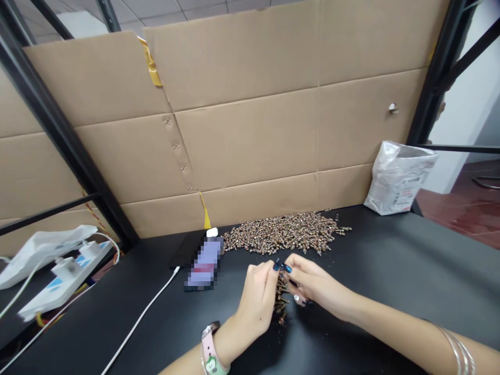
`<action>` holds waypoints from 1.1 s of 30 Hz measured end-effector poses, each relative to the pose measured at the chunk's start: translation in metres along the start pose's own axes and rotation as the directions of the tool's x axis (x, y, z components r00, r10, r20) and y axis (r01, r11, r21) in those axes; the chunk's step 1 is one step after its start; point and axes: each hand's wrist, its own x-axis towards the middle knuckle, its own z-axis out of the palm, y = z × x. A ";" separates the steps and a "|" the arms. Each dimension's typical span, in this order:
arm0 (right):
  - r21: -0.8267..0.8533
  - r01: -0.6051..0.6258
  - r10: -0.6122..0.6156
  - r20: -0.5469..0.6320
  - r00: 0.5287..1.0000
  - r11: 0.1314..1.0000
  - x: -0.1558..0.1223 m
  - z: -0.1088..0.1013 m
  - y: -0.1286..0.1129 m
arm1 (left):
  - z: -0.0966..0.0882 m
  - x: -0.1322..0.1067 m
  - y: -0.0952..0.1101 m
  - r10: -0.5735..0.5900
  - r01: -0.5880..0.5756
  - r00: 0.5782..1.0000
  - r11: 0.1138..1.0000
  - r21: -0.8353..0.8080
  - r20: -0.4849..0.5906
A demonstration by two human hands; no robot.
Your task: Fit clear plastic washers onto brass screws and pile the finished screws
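My left hand (pixel 258 297) and my right hand (pixel 314 284) meet over the black tabletop, thumbs and fingers pinched together at the tips. Whatever sits between the fingertips is too small and covered to make out. Directly below and between the hands lies a small pile of brass-coloured screws (pixel 280 304), partly hidden by my left hand. Beyond the hands spreads a large heap of similar small screws (pixel 281 233), reaching toward the cardboard wall. Dark blue nails show at both thumbs. A ring is on my right hand and a watch with a pink strap (pixel 211 349) on my left wrist.
Left of the heap lies a phone (pixel 205 265) with a blurred screen, beside a white cable (pixel 142 315). A white power strip (pixel 66 278) is at far left. A plastic bag (pixel 398 179) stands at back right. Cardboard (pixel 250 140) closes off the back.
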 end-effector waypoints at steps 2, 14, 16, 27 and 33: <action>-0.161 0.047 -0.052 -0.032 0.998 0.986 0.001 -0.011 -0.008 | -0.004 0.003 -0.006 -0.067 0.068 0.998 0.997 0.031 -0.014; -0.936 0.163 -0.235 0.090 0.968 0.313 0.002 -0.053 -0.031 | -0.004 0.008 -0.022 -0.055 0.003 0.993 0.893 0.449 0.102; -0.952 0.137 -0.242 0.070 0.968 0.274 0.004 -0.062 -0.033 | -0.004 0.008 -0.023 -0.066 0.022 0.995 0.885 0.465 0.078; -0.956 0.122 -0.158 0.082 0.984 0.266 0.015 -0.082 -0.015 | -0.005 0.005 -0.020 -0.073 0.063 0.997 0.915 0.398 0.011; -0.842 0.066 -0.204 -0.053 0.977 0.535 0.014 -0.072 -0.024 | -0.006 0.001 -0.013 -0.032 0.028 0.999 0.940 0.339 0.007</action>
